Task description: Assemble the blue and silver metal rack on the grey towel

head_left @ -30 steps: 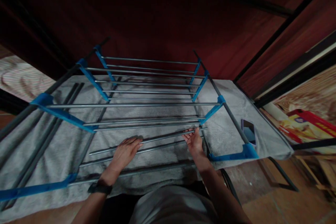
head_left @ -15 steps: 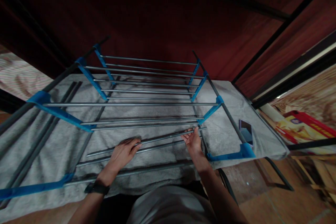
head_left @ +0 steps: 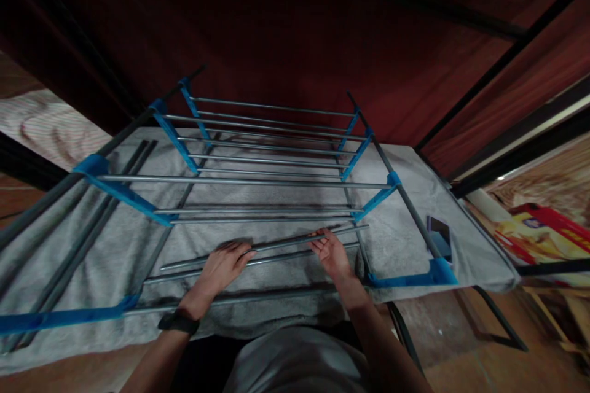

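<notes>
A thin grey metal tube (head_left: 283, 244) lies slantwise across the front of a rack lying on its side, my two hands on it. Palm down, my left hand (head_left: 225, 263) has its fingers curled over the tube's left half. My right hand (head_left: 329, 252), palm turned up, pinches the tube further right between thumb and fingers. Just nearer to me runs a second tube (head_left: 286, 256), partly hidden by both hands. The rack has blue plastic brackets (head_left: 126, 196) joined by several grey crossbars (head_left: 249, 182), with longer dark side poles (head_left: 410, 206).
A grey fleece cloth (head_left: 396, 166) covers the table under the rack. To the right lies a phone (head_left: 440, 236) beside a side pole. Loose dark poles (head_left: 92, 233) rest at the left. A red and yellow box (head_left: 544, 230) stands past the table's right edge; dark red fabric hangs behind.
My right hand has shifted left along the tube, away from its right end. My left hand keeps its hold. The whole view has turned slightly, moving the rack rightward in the picture.
</notes>
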`<state>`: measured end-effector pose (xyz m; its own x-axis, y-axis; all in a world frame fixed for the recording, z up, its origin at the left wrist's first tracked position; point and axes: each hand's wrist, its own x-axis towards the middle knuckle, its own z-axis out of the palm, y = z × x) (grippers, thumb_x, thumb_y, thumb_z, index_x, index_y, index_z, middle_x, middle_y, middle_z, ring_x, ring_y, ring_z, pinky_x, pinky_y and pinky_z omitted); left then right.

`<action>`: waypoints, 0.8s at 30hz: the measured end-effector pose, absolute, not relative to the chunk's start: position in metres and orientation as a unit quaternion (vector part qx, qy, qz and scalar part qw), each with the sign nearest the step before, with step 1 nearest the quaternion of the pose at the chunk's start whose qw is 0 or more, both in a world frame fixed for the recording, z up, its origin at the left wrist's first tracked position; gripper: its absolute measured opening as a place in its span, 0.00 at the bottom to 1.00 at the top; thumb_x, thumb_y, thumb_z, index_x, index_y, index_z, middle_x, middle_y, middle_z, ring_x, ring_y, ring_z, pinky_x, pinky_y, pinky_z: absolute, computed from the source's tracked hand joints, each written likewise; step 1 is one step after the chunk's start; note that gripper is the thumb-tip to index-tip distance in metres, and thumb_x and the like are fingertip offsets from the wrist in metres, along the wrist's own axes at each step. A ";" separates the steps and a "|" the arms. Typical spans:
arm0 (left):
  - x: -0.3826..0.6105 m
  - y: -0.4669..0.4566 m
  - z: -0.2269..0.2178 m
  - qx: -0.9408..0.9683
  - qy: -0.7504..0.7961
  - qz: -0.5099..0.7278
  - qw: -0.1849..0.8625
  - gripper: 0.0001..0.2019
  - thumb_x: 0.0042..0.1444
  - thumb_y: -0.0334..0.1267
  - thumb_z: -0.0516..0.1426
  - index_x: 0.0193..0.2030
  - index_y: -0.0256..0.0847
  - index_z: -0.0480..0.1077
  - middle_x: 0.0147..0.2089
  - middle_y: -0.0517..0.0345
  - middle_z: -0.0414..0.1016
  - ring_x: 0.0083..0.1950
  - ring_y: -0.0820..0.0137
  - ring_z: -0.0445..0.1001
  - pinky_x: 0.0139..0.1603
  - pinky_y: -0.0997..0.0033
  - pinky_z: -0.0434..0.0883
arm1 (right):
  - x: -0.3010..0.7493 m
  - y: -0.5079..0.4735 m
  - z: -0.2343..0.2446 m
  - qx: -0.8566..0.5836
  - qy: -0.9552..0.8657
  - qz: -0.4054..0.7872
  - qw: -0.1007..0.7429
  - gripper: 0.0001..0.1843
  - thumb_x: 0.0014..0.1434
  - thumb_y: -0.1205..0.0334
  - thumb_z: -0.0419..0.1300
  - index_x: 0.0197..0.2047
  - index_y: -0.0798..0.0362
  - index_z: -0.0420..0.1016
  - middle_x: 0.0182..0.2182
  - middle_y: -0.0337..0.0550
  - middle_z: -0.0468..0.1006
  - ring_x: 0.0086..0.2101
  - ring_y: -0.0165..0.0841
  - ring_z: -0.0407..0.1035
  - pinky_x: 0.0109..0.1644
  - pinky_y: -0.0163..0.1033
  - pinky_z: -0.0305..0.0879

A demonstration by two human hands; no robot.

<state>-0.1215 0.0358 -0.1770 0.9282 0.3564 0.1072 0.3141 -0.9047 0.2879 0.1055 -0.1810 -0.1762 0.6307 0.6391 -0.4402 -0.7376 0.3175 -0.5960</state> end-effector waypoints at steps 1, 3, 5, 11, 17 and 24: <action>-0.121 0.035 -0.176 0.972 0.172 0.077 0.140 0.25 0.70 0.54 0.41 0.43 0.43 0.76 0.41 0.53 0.81 0.44 0.61 0.79 0.44 0.64 0.73 | 0.101 -0.180 -0.177 -0.399 0.058 0.430 0.808 0.04 0.55 0.60 0.65 0.33 0.51 0.76 0.31 0.41 0.81 0.37 0.35 0.77 0.48 0.43 0.74; -0.122 0.035 -0.175 0.969 0.175 0.077 0.154 0.24 0.69 0.55 0.42 0.43 0.44 0.75 0.41 0.54 0.81 0.43 0.62 0.79 0.43 0.65 0.72 | 0.094 -0.178 -0.178 -0.394 0.048 0.441 0.805 0.05 0.57 0.59 0.64 0.34 0.51 0.76 0.33 0.42 0.82 0.37 0.36 0.77 0.50 0.46 0.75; -0.123 0.035 -0.176 0.966 0.182 0.082 0.162 0.23 0.68 0.56 0.45 0.45 0.45 0.75 0.42 0.55 0.80 0.44 0.62 0.78 0.43 0.66 0.72 | 0.090 -0.178 -0.178 -0.393 0.037 0.453 0.800 0.07 0.59 0.56 0.64 0.35 0.51 0.77 0.34 0.44 0.82 0.38 0.36 0.77 0.50 0.47 0.75; -0.122 0.034 -0.179 0.964 0.180 0.111 0.160 0.21 0.68 0.56 0.47 0.43 0.44 0.74 0.42 0.54 0.79 0.45 0.62 0.77 0.45 0.66 0.72 | 0.088 -0.176 -0.180 -0.419 0.046 0.446 0.790 0.13 0.60 0.50 0.64 0.34 0.52 0.76 0.34 0.45 0.82 0.35 0.36 0.77 0.48 0.46 0.75; -0.121 0.034 -0.175 0.960 0.196 0.123 0.156 0.22 0.68 0.55 0.46 0.43 0.42 0.74 0.41 0.52 0.77 0.44 0.62 0.76 0.48 0.64 0.71 | 0.084 -0.174 -0.180 -0.433 0.046 0.425 0.794 0.17 0.56 0.45 0.68 0.35 0.52 0.76 0.30 0.41 0.80 0.33 0.35 0.77 0.45 0.44 0.76; -0.121 0.034 -0.177 0.963 0.202 0.116 0.138 0.21 0.69 0.53 0.46 0.43 0.43 0.75 0.43 0.51 0.77 0.44 0.62 0.74 0.52 0.61 0.69 | 0.082 -0.175 -0.179 -0.465 0.042 0.422 0.777 0.20 0.54 0.43 0.70 0.35 0.53 0.77 0.29 0.43 0.80 0.34 0.36 0.78 0.43 0.42 0.77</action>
